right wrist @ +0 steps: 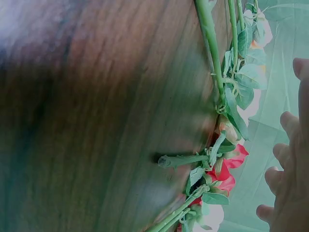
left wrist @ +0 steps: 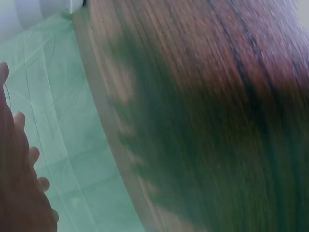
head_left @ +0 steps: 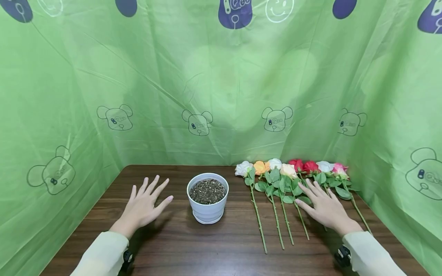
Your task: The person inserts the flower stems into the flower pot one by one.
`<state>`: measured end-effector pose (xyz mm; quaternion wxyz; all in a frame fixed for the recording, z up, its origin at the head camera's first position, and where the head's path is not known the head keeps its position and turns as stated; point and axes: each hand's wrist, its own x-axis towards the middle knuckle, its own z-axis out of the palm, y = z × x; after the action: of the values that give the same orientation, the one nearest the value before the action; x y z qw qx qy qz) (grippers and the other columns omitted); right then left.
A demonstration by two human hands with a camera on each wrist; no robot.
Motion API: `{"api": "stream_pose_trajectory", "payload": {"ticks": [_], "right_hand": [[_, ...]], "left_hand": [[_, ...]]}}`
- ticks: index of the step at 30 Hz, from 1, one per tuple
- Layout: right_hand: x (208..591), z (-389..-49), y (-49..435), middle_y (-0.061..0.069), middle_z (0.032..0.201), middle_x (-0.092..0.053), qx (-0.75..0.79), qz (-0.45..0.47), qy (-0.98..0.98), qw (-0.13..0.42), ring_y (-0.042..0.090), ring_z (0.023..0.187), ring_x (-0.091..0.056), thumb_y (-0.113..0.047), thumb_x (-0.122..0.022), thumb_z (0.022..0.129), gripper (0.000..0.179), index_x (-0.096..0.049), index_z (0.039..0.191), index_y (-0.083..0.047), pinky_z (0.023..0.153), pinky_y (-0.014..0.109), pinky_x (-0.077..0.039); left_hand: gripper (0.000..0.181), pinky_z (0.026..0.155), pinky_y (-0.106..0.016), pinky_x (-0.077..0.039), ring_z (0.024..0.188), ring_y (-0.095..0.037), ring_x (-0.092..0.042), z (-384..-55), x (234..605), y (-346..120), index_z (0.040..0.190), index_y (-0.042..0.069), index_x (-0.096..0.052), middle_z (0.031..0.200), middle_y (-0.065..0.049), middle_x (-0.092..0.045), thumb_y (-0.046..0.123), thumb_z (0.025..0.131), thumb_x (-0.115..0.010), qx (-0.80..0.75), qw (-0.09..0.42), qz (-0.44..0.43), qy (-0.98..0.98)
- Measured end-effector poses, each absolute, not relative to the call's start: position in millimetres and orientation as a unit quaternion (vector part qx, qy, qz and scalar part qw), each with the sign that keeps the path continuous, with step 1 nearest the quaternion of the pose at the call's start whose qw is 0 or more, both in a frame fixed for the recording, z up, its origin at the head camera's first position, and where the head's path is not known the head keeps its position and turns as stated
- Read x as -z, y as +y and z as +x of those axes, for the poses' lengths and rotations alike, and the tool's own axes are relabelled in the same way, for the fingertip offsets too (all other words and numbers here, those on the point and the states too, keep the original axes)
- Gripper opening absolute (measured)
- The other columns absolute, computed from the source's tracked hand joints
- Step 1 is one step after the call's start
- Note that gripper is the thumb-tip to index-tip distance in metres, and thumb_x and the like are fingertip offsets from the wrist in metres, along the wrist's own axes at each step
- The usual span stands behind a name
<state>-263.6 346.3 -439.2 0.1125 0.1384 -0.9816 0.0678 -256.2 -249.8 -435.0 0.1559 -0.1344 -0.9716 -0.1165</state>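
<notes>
A pale grey pot (head_left: 208,210) full of dark soil (head_left: 208,191) stands on the table between the two hands. My left hand (head_left: 143,205) is spread to the left of the pot, holding nothing; its shadow falls on the wood in the left wrist view. Over the stems on the right, my right hand (head_left: 324,207) is spread too, with nothing in its grasp. Beneath and beyond it lies a row of long-stemmed roses: a white rose (head_left: 243,168), an orange rose (head_left: 261,167), a cream rose (head_left: 288,171), red roses (head_left: 310,167) and a pink rose (head_left: 340,169), among others.
The dark wooden table (head_left: 221,249) ends at a back edge just behind the flowers. A green patterned curtain (head_left: 235,84) hangs round the back and both sides. Stems of the roses (head_left: 258,222) point toward the table's front.
</notes>
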Motion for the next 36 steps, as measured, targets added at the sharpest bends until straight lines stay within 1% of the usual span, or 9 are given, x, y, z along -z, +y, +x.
{"api": "stream_pose_trajectory", "payload": {"ticks": [7, 12, 16, 19, 22, 26, 30, 33, 36], "right_hand": [[438, -263, 344, 0.019, 0.162, -0.024, -0.076, 0.142, -0.981, 0.109, 0.044, 0.146, -0.019, -0.06, -0.049, 0.099, 0.074, -0.029, 0.159, -0.022, 0.11, 0.072, -0.009], [436, -262, 342, 0.019, 0.162, -0.025, -0.077, 0.143, -0.98, 0.112, 0.044, 0.146, -0.021, -0.059, -0.05, 0.1, 0.073, -0.031, 0.159, -0.021, 0.109, 0.072, -0.012], [436, -262, 339, 0.018, 0.162, -0.024, -0.08, 0.144, -0.98, 0.109, 0.045, 0.146, -0.02, -0.057, -0.051, 0.1, 0.072, -0.032, 0.159, -0.021, 0.109, 0.072, -0.013], [436, -261, 337, 0.018, 0.162, -0.024, -0.084, 0.144, -0.98, 0.108, 0.045, 0.146, -0.02, -0.057, -0.051, 0.1, 0.071, -0.032, 0.159, -0.021, 0.109, 0.072, -0.013], [435, -260, 336, 0.018, 0.162, -0.024, -0.089, 0.145, -0.979, 0.11, 0.045, 0.146, -0.02, -0.056, -0.051, 0.1, 0.07, -0.033, 0.158, -0.02, 0.109, 0.072, -0.013], [433, -259, 333, 0.017, 0.162, -0.025, -0.099, 0.147, -0.978, 0.107, 0.045, 0.145, -0.022, -0.055, -0.051, 0.101, 0.069, -0.036, 0.157, -0.018, 0.109, 0.072, -0.014], [432, -258, 331, 0.017, 0.162, -0.024, -0.11, 0.15, -0.977, 0.1, 0.046, 0.145, -0.021, -0.053, -0.05, 0.102, 0.067, -0.037, 0.156, -0.016, 0.109, 0.072, -0.014], [432, -258, 329, 0.018, 0.162, -0.025, -0.115, 0.152, -0.976, 0.1, 0.046, 0.145, -0.021, -0.052, -0.051, 0.102, 0.066, -0.037, 0.156, -0.016, 0.108, 0.073, -0.014], [432, -258, 327, 0.018, 0.161, -0.026, -0.119, 0.155, -0.975, 0.102, 0.046, 0.145, -0.022, -0.05, -0.052, 0.102, 0.065, -0.038, 0.156, -0.016, 0.108, 0.073, -0.015]], "left_hand": [[0.069, 0.109, -0.074, -0.003, 0.147, -0.048, -0.01, -258, 437, -247, 0.159, 0.031, -0.028, 0.164, -0.013, -0.021, 0.065, 0.1, -0.04, 0.161, 0.133, -0.131, -0.969], [0.066, 0.107, -0.076, -0.004, 0.147, -0.049, -0.009, -260, 437, -242, 0.161, 0.029, -0.024, 0.164, -0.016, -0.02, 0.059, 0.103, -0.039, 0.217, 0.119, -0.132, -0.96], [0.064, 0.106, -0.077, -0.005, 0.146, -0.051, -0.007, -261, 437, -237, 0.161, 0.023, -0.024, 0.163, -0.021, -0.019, 0.052, 0.106, -0.038, 0.279, 0.103, -0.138, -0.945], [0.063, 0.108, -0.075, -0.005, 0.146, -0.052, -0.004, -263, 436, -234, 0.161, 0.019, -0.022, 0.162, -0.024, -0.017, 0.048, 0.107, -0.039, 0.324, 0.087, -0.147, -0.931], [0.063, 0.11, -0.072, -0.005, 0.146, -0.051, -0.002, -264, 434, -230, 0.162, 0.018, -0.019, 0.163, -0.023, -0.014, 0.047, 0.108, -0.036, 0.362, 0.067, -0.151, -0.918], [0.063, 0.112, -0.07, -0.009, 0.148, -0.046, -0.007, -264, 430, -223, 0.162, 0.016, -0.018, 0.164, -0.019, -0.015, 0.045, 0.109, -0.035, 0.424, 0.046, -0.155, -0.891], [0.059, 0.113, -0.066, -0.015, 0.147, -0.042, -0.015, -264, 429, -214, 0.16, 0.013, -0.021, 0.162, -0.021, -0.02, 0.04, 0.11, -0.035, 0.49, 0.03, -0.154, -0.858], [0.056, 0.113, -0.065, -0.016, 0.146, -0.042, -0.019, -264, 429, -208, 0.159, 0.014, -0.024, 0.16, -0.021, -0.024, 0.04, 0.11, -0.034, 0.523, 0.022, -0.142, -0.84], [0.054, 0.115, -0.063, -0.015, 0.147, -0.04, -0.021, -265, 428, -200, 0.158, 0.016, -0.026, 0.16, -0.019, -0.027, 0.04, 0.111, -0.032, 0.542, 0.019, -0.137, -0.829]]}}
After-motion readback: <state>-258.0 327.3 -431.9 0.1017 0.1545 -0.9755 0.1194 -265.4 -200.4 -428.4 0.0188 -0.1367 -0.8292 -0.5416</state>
